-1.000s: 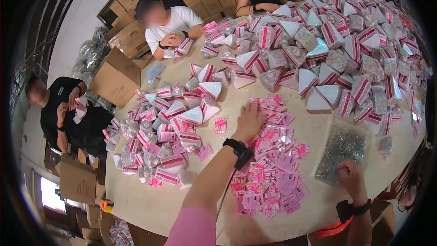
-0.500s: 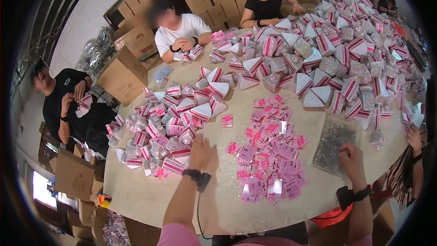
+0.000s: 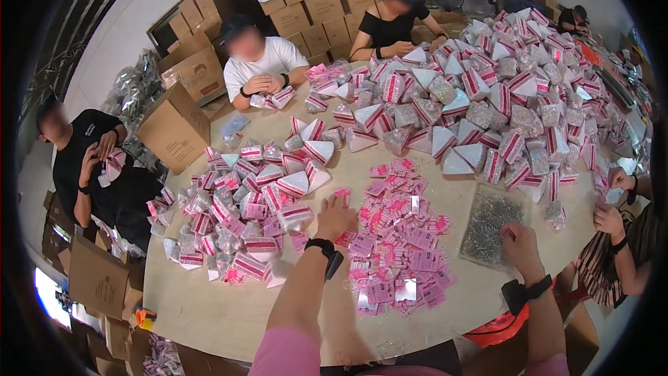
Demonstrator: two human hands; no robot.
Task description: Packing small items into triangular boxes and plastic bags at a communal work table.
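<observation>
Pink cards (image 3: pixel 396 244): many lie loose in a pile on the surface (image 3: pixel 229 320), so much seems left
Wedge packs (image 3: pixel 254 184): heaped left, some with cards among them; which are finished, I cannot tell
Larger pack heap (image 3: pixel 487 104): far right
Left hand (image 3: pixel 337 217): fingers spread apart, left of the card pile, clamped on nothing visible
Single card (image 3: pixel 344 193): at the far side of those fingertips, contact unclear
Right hand (image 3: pixel 522 247): fingers curled together at the right edge of the pin tray (image 3: pixel 465 237), grip on any pin hidden
</observation>
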